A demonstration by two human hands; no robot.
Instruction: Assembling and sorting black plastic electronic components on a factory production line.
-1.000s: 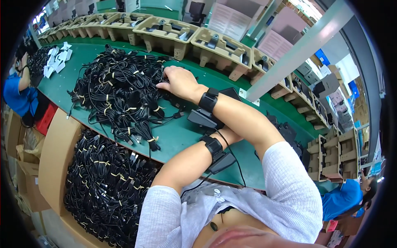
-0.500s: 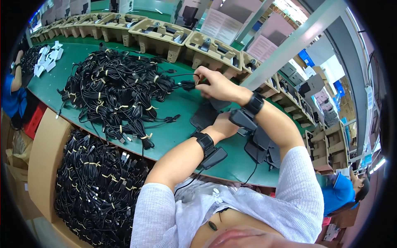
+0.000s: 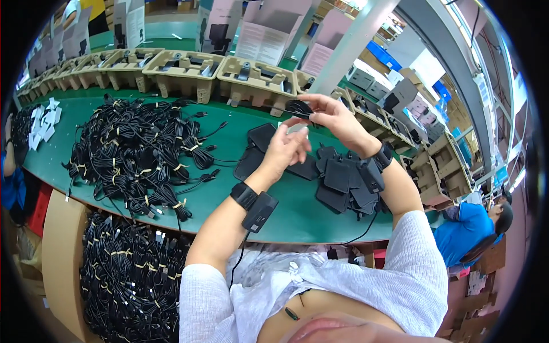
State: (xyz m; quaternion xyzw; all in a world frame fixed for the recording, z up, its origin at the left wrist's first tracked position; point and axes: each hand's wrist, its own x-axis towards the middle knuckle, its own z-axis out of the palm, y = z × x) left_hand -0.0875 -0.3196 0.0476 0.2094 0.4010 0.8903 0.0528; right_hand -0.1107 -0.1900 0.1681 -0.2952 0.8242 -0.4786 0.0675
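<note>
My right hand (image 3: pixel 338 119) holds a coiled black cable (image 3: pixel 299 108) between thumb and fingers, raised over the green table. Close below it is my left hand (image 3: pixel 284 150), its fingers loosely curled and apart, the index finger reaching up to the coil. A small pale patch (image 3: pixel 295 129) shows between the left fingers; I cannot tell what it is or whether it is held. Under and beside my hands lie several flat black pads (image 3: pixel 337 174). To the left spreads a big pile of tied black cables (image 3: pixel 134 148).
A carton (image 3: pixel 64 246) full of bundled cables (image 3: pixel 134 280) stands below the table edge. Moulded brown trays (image 3: pixel 257 80) line the back, with printed boxes (image 3: pixel 271 28) behind. A metal post (image 3: pixel 349 48) rises at the right. People in blue (image 3: pixel 469 231) sit at both sides.
My right hand has drawn the cable away from the pile, to the right. My left hand has risen from the black pads toward the cable. The view has shifted.
</note>
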